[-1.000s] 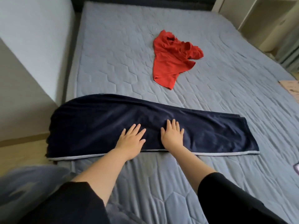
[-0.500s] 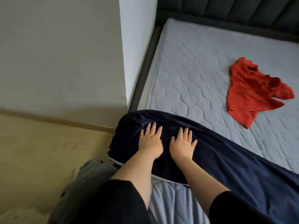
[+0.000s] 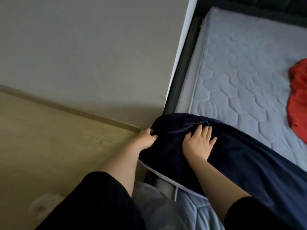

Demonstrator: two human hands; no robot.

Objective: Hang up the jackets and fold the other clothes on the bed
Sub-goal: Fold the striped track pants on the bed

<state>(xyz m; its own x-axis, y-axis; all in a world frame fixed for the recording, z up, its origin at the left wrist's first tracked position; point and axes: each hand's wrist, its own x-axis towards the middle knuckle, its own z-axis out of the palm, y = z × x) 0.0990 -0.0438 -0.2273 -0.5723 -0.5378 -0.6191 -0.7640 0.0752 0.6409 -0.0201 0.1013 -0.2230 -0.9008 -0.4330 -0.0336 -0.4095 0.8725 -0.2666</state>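
Navy garment (image 3: 249, 165); left hand (image 3: 147, 138) pinches its end; right hand (image 3: 198, 146) presses flat, fingers wide; best to fold it over evenly.

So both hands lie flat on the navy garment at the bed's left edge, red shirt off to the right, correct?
Not both. The head view shows only the right hand flat on the navy garment; the left hand grips the garment's end. The rest stands: it lies at the left edge of the bed, with the red shirt to the right.
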